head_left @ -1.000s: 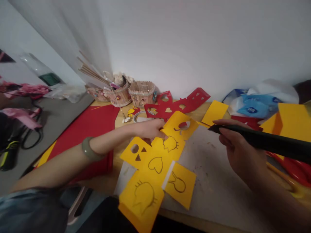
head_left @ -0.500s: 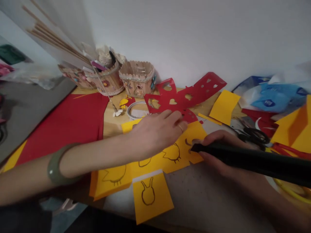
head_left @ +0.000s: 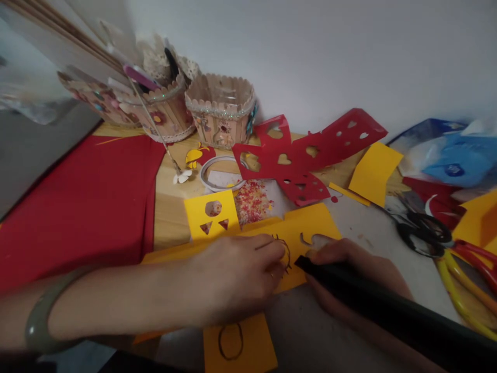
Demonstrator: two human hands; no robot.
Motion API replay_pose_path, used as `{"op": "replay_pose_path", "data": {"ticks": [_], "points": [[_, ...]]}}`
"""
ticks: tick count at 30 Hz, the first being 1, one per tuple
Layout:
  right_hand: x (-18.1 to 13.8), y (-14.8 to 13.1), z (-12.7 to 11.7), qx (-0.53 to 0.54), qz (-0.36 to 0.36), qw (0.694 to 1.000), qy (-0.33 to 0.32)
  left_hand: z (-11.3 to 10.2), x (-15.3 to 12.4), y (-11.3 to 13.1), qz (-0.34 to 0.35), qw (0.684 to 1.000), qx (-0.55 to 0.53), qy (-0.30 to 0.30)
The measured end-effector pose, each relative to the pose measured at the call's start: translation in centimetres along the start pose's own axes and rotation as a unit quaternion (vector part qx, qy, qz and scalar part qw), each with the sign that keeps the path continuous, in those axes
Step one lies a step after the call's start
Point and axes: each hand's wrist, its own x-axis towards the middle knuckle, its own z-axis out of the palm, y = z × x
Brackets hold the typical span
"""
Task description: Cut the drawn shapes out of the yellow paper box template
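Yellow card [head_left: 297, 224] on grey mat [head_left: 303, 321] | right hand [head_left: 361, 261]: fingers clamped on black tool [head_left: 368, 311], tip over card | left hand [head_left: 236, 274]: atop card, gripping cannot tell | vs 0.5 s ago: triangle-cut flap [head_left: 216, 228] uncovered

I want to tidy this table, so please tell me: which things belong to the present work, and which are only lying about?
In use, it seems:
yellow card, under the left hand
black tool, held in the right hand
grey board, beneath the card

Only lying about, probably:
red cut-out card
scissors
pale ring
white flower
wooden basket
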Motion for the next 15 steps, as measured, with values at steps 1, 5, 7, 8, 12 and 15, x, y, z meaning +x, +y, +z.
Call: {"op": "replay_pose_path", "data": {"ticks": [1,5,7,8,12,15], "points": [[0.0,0.1,0.2,0.001,-0.01,1.0,-0.018,0.0,0.0,0.3,-0.013,1.0,-0.006,0.001],[0.1,0.6,0.7,-0.011,-0.036,0.999,-0.025,0.3,-0.3,1.0,-0.038,0.999,-0.027,0.019],[0.2,0.7,0.7,-0.01,-0.038,0.999,-0.019,0.6,-0.4,1.1,-0.029,0.999,-0.019,0.032],[0.3,0.8,0.7,-0.008,-0.037,0.999,-0.015,0.8,-0.4,1.1,-0.025,0.999,-0.017,0.036],[0.5,0.7,0.5,-0.007,-0.027,0.999,0.016,1.1,-0.2,0.8,-0.053,0.998,-0.021,0.025],[0.6,0.6,0.5,-0.016,-0.009,1.0,0.021,1.1,0.1,0.6,-0.057,0.998,-0.005,0.015]]}}
